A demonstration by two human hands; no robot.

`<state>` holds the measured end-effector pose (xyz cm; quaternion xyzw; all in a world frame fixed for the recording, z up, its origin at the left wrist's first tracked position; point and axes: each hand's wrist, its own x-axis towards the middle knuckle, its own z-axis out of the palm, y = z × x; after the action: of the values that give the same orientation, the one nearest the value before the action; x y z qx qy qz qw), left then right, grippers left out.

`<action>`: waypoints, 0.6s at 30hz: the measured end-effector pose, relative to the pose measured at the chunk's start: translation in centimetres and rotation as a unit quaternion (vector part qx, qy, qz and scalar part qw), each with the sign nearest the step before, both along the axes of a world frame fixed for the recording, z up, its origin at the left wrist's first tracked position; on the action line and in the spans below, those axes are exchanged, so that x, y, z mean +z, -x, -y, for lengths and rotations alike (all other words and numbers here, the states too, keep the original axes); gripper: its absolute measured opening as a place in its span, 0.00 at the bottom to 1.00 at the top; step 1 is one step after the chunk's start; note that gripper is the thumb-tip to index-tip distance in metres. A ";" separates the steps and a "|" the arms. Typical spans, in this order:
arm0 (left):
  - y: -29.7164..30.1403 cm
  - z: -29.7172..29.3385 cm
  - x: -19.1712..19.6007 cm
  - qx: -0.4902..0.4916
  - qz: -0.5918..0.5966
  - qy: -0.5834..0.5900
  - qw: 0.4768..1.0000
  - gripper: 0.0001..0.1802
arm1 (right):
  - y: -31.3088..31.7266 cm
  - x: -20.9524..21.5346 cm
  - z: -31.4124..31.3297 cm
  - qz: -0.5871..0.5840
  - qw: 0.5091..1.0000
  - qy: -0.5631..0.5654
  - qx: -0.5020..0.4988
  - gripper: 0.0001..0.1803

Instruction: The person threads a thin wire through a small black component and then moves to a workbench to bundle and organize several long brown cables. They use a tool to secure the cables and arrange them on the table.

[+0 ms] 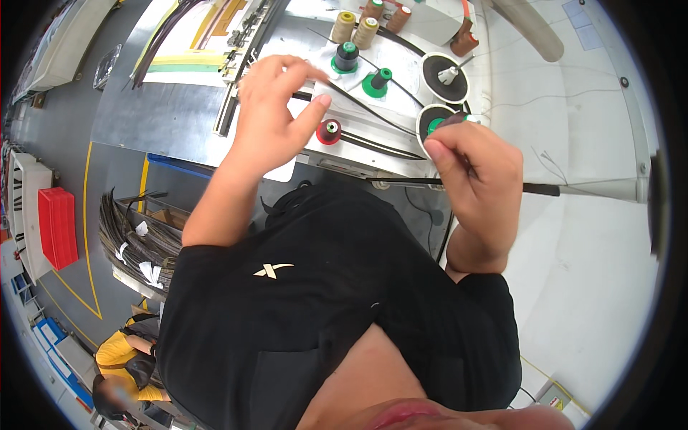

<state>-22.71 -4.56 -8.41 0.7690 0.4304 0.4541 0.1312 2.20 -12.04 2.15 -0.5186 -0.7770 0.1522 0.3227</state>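
Note:
My left hand (276, 111) is raised over the white machine top, fingers spread and holding nothing visible. A red-based spool of dark thread (329, 131) stands just right of its thumb. Beyond its fingertips are a dark spool on a green base (345, 57) and a green spool (378, 82). My right hand (484, 175) is closed in a pinch at the near round spool stand (428, 113); what it grips is hidden. Green and dark parts of a spool show behind its fingers. A black bar or strip (541, 189) passes behind this hand.
Beige spools (343, 27) and brown spools (398, 19) stand at the back, near another round stand (444, 77). A metal table (158, 118) lies left. Bundled dark strips (140, 240) and red bins (57, 228) are further left. A person in yellow (122, 351) is at lower left.

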 end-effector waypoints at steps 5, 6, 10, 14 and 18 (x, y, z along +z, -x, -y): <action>-0.8 3.3 3.4 -0.264 0.236 0.075 0.932 0.20 | 1.5 0.2 -0.9 0.020 0.997 -0.048 0.060 0.05; -1.8 3.4 3.2 -0.337 0.288 0.108 0.890 0.21 | 1.8 0.1 -1.1 0.007 0.997 -0.053 0.057 0.05; -3.3 3.8 2.2 -0.452 0.375 0.284 0.758 0.18 | 2.5 0.2 -1.5 -0.018 0.997 -0.071 0.021 0.04; -3.4 3.8 0.8 -0.387 0.357 0.294 0.798 0.14 | 3.2 0.2 -1.2 -0.013 0.994 -0.109 -0.015 0.03; -3.6 3.9 0.9 -0.360 0.476 0.292 0.747 0.24 | 4.1 -2.1 -0.6 -0.113 0.987 -0.097 0.057 0.06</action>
<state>-19.16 -8.42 -7.53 0.4750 0.1145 0.5328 0.6909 -1.92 -11.47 0.07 -0.4192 -0.7750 0.1517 0.4480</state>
